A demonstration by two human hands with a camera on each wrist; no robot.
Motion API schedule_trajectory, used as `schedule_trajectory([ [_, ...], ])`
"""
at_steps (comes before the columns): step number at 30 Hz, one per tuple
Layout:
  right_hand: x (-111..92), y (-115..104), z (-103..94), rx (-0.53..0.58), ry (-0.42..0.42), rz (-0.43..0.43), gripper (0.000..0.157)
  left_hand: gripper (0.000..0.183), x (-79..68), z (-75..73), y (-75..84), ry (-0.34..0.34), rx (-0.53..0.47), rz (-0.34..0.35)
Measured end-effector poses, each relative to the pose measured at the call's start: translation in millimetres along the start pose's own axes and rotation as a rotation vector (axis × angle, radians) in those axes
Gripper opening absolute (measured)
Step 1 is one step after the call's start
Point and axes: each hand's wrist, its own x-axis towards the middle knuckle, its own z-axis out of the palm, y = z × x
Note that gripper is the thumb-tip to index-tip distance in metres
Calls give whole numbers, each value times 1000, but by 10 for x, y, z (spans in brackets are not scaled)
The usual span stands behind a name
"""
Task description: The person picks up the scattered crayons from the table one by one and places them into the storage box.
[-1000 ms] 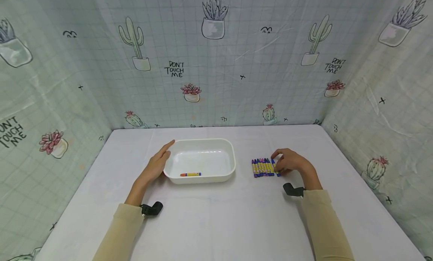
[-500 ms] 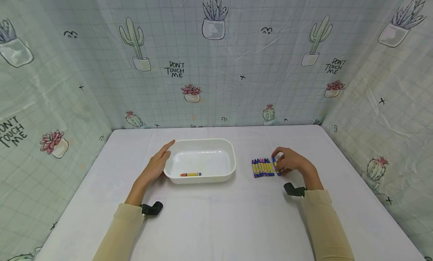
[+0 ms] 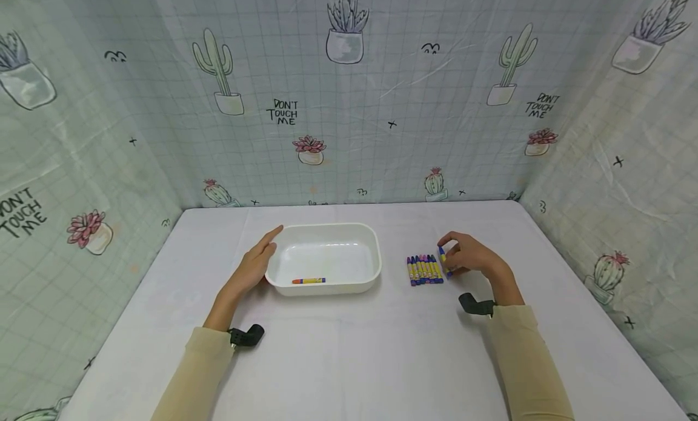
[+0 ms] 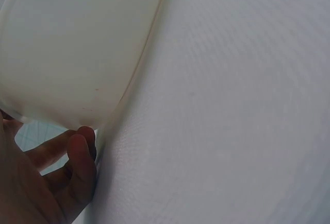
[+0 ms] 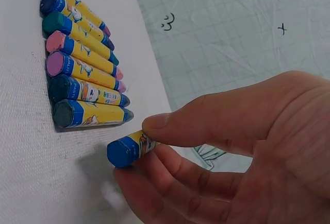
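Note:
My right hand (image 3: 473, 255) pinches a blue oil pastel (image 5: 124, 151) in a yellow wrapper between thumb and fingers. In the right wrist view its blue end points toward the camera, and the far end is hidden by the fingers. Just left of that hand lies a row of oil pastels (image 3: 424, 270), side by side, in pink, purple, green and dark shades. My left hand (image 3: 252, 268) rests against the left end of a white tray (image 3: 327, 290), its index finger straight along the corner. One orange oil pastel (image 3: 308, 281) lies inside the tray along the near wall.
A white cloth covers the table (image 3: 349, 354). Around its back and sides hangs a patterned curtain (image 3: 392, 94) with cactus drawings. A black wrist camera (image 3: 246, 335) is strapped to the left wrist, another black camera (image 3: 475, 304) to the right.
My right hand has drawn the blue oil pastel away from the right end of the row, slightly back and to the right. The left hand and tray have stayed in place.

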Motion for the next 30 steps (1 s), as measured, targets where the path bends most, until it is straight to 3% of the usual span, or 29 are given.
schedule_trajectory([
  [15, -26, -114, 4, 5, 32, -51, 55, 52, -21, 14, 15, 6, 1, -8],
  [30, -17, -282, 62, -27, 53, -167, 52, 51, -24, 25, 3, 10, -8, -15],
])
